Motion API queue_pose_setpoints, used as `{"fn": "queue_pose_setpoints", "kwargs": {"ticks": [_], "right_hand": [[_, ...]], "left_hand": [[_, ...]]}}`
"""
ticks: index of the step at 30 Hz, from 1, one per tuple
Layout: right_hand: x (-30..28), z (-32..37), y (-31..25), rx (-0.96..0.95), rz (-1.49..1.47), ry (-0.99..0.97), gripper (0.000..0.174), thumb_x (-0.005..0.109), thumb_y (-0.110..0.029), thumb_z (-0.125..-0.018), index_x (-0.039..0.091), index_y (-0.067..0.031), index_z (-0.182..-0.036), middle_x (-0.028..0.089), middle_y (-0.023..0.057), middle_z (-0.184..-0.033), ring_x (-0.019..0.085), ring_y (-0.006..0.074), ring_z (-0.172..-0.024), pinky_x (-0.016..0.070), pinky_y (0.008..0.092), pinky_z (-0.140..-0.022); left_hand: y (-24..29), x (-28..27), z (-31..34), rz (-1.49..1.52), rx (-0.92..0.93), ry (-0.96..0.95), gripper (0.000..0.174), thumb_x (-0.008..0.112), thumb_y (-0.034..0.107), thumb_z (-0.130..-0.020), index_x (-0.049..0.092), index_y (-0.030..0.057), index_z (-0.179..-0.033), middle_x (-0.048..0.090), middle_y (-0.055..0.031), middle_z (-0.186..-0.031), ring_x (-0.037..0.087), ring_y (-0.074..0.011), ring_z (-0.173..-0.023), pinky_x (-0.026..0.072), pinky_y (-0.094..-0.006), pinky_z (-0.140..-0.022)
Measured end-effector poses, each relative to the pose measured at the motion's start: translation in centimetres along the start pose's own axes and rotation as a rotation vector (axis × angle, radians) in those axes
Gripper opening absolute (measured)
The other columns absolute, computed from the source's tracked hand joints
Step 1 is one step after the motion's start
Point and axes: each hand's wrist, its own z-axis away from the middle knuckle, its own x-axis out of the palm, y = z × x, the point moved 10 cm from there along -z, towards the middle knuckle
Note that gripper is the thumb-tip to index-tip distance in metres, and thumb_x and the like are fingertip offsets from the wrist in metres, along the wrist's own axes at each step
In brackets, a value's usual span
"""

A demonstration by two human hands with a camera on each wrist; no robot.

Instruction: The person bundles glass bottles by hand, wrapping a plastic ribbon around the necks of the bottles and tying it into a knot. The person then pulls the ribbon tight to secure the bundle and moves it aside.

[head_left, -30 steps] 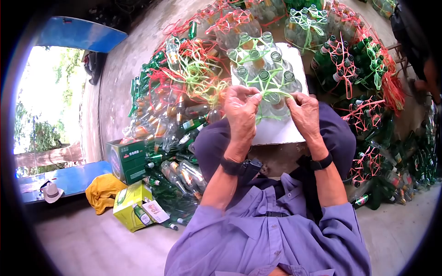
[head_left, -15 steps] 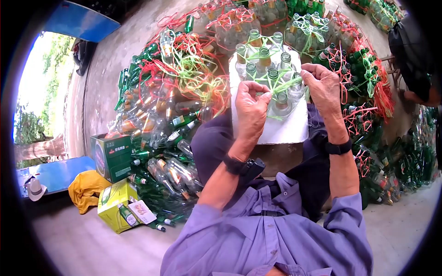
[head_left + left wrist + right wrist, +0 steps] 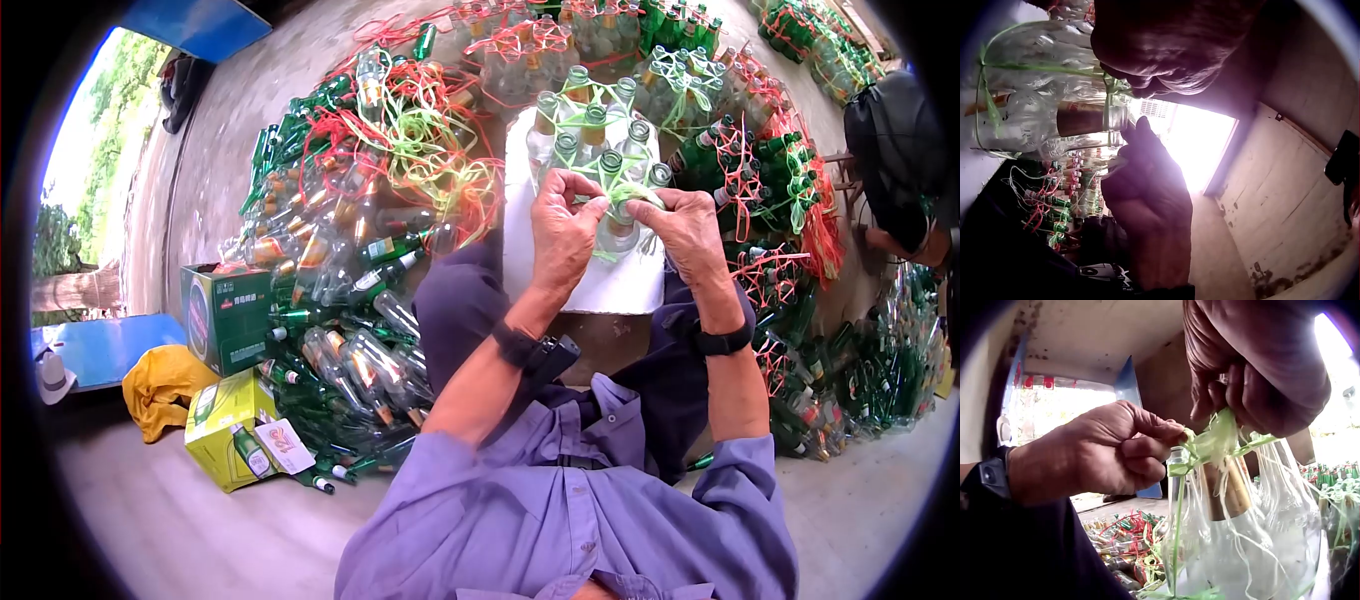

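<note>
Shirt: purple shirt [image 3: 560,510] of the person, nearest to the head camera, both forearms reaching forward.
Board: a white board [image 3: 610,285] lies across the person's lap, just past the wrists.
Left hand: the left hand [image 3: 565,235] is above the board, fingers curled, thumb and fingertips pinching the green string [image 3: 628,190].
Right hand: the right hand [image 3: 690,232] is just beside the left one, almost touching it, and its curled fingers pinch the same string from the other side.
String: it is gathered into a knot-like bunch at one bottle neck between the two hands; thin strands run down along the glass.
Bottles: the bundle of clear bottles [image 3: 590,125] stands upright on the far part of the board, necks wrapped in the green string.
Left side: a heap of loose bottles [image 3: 340,300] lies on the floor, with a green carton [image 3: 225,315], a yellow carton [image 3: 225,430] and a yellow cloth [image 3: 160,385] near it.
Far: a tangle of red and green strings [image 3: 430,140], and tied bundles of green bottles [image 3: 760,160] to the right.
</note>
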Motion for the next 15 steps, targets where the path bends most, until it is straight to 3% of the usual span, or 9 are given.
{"fn": "queue_pose_setpoints", "kwargs": {"ticks": [2,4,6,7,11,13,15], "right_hand": [[-1.7,0.2,0.5,-0.018,-0.126,0.260,0.017,0.078,-0.012,-0.086,0.078,0.0044,-0.091,0.067,-0.0016,-0.072,0.053,0.0029,-0.065,0.0434,0.0230,-0.057],[-1.6,0.7,0.3,-0.046,-0.207,0.284,0.016,0.076,-0.012,-0.087,0.077,0.0045,-0.087,0.063,-0.0033,-0.067,0.050,0.0015,-0.059,0.0384,0.0212,-0.051],[0.0,1.3,2.2,0.233,-0.393,0.097,0.015,0.074,-0.013,-0.091,0.072,0.0020,-0.089,0.056,-0.0061,-0.065,0.043,-0.0009,-0.051,0.0315,0.0169,-0.044],[0.8,1.6,2.1,0.295,-0.486,0.067,0.013,0.073,-0.013,-0.091,0.070,-0.0008,-0.089,0.050,-0.0078,-0.064,0.036,-0.0019,-0.048,0.0236,0.0156,-0.041],[1.0,1.7,2.1,0.305,-0.488,-0.007,0.014,0.071,-0.014,-0.093,0.069,-0.0005,-0.092,0.051,-0.0081,-0.067,0.036,-0.0024,-0.049,0.0251,0.0149,-0.041],[2.2,2.3,1.7,0.395,-0.697,-0.159,0.018,0.065,-0.017,-0.097,0.065,0.0007,-0.100,0.050,-0.0070,-0.068,0.034,-0.0023,-0.049,0.0261,0.0152,-0.041],[1.8,1.9,0.9,0.330,-0.858,-0.212,0.020,0.062,-0.016,-0.098,0.065,0.0030,-0.104,0.053,-0.0056,-0.070,0.032,-0.0020,-0.048,0.0257,0.0152,-0.041]], "left_hand": [[0.0,-0.1,0.0,0.008,0.014,0.007,0.020,0.067,-0.008,-0.087,0.055,0.0040,-0.097,0.061,-0.0021,-0.091,0.057,-0.0072,-0.079,0.0497,-0.0235,-0.073],[0.3,0.0,-0.1,-0.015,0.058,-0.017,0.024,0.068,-0.009,-0.088,0.056,0.0060,-0.101,0.064,-0.0025,-0.096,0.058,-0.0054,-0.079,0.0473,-0.0192,-0.068],[0.3,0.0,0.1,-0.002,0.027,-0.005,0.022,0.067,-0.009,-0.087,0.055,0.0050,-0.099,0.062,-0.0020,-0.093,0.057,-0.0061,-0.079,0.0484,-0.0212,-0.070],[0.2,0.0,0.1,0.009,-0.005,0.002,0.020,0.067,-0.009,-0.087,0.055,0.0040,-0.096,0.060,-0.0015,-0.090,0.057,-0.0067,-0.078,0.0495,-0.0233,-0.073],[0.3,0.0,0.1,0.023,0.024,0.005,0.020,0.066,-0.009,-0.087,0.055,0.0039,-0.096,0.060,-0.0012,-0.090,0.057,-0.0064,-0.078,0.0495,-0.0233,-0.072],[0.3,0.0,0.1,-0.023,0.009,-0.007,0.019,0.066,-0.008,-0.087,0.055,0.0039,-0.096,0.059,-0.0011,-0.090,0.056,-0.0063,-0.078,0.0493,-0.0234,-0.072],[0.2,0.0,0.0,-0.022,0.025,-0.011,0.021,0.066,-0.009,-0.087,0.055,0.0043,-0.098,0.061,-0.0016,-0.093,0.057,-0.0063,-0.080,0.0487,-0.0220,-0.072]]}}
